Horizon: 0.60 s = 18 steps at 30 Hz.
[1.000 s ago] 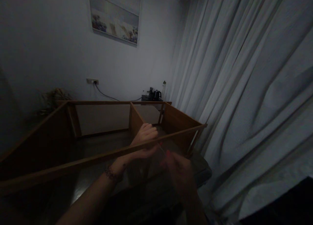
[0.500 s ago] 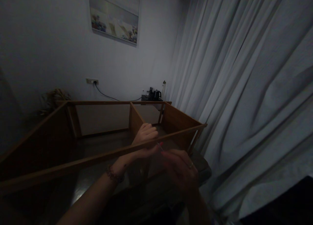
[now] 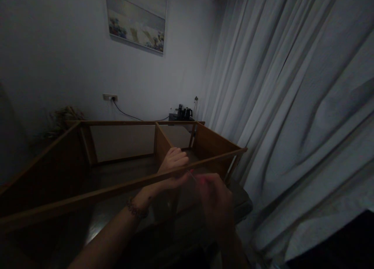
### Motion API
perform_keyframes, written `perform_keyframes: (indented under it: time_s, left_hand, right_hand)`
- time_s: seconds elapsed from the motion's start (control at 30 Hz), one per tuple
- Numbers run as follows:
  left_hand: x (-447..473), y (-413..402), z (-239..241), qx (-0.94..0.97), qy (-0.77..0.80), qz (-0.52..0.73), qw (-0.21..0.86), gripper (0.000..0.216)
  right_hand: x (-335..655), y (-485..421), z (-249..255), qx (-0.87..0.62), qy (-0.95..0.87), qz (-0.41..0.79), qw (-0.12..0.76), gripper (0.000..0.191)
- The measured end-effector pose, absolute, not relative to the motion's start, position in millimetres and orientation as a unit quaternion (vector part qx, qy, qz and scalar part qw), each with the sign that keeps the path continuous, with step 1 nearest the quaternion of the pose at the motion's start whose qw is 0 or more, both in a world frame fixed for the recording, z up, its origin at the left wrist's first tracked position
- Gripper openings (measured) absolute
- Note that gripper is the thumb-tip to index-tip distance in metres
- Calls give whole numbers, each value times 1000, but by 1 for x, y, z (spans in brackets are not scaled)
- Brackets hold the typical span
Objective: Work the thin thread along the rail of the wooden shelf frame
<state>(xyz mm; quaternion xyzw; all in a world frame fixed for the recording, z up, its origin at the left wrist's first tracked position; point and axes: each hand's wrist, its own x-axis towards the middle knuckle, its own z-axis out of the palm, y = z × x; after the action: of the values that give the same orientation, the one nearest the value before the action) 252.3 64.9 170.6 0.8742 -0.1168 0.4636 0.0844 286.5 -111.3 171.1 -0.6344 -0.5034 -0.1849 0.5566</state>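
Note:
My left hand point(image 3: 174, 160) is closed around the front rail point(image 3: 125, 188) of a wooden frame. Its curled fingers show above and behind the rail, and its thumb lies below on the near side. A thin, light rod point(image 3: 192, 176), perhaps metal, runs from beside the left thumb tip toward my right hand point(image 3: 217, 201). The right fingers are pinched on the rod's near end and blurred by motion. Dim light hides the rod's exact kind and where its far tip meets the rail.
A wooden divider point(image 3: 163, 138) splits the frame into two bays. Long grey curtains point(image 3: 280, 105) hang close on the right. Behind the frame stand a black kettle point(image 3: 187, 113) and a power cord point(image 3: 127, 114) leading to a wall socket point(image 3: 110, 97). A dark padded seat point(image 3: 241, 199) is at the right.
My right hand has shifted and turned, its fingers now more curled in at the rod's near end. The left hand and the frame have stayed put.

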Motion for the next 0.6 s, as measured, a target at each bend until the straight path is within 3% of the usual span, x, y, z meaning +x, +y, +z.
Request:
perform_keyframes:
  time_s: [0.1, 0.2, 0.47, 0.6]
  left_hand:
    - [253, 65, 170, 874, -116, 465, 84, 23]
    - [253, 65, 168, 873, -121, 466, 83, 25]
    - [251, 64, 171, 874, -122, 463, 84, 24]
    - [251, 64, 171, 874, -119, 464, 88, 23]
  right_hand:
    - [282, -105, 170, -612, -459, -87, 638, 24]
    - [283, -105, 165, -606, -435, -57, 663, 21]
    - [298, -117, 157, -628, -516, -294, 503, 19]
    - [301, -120, 159, -593, -573, -333, 456, 27]
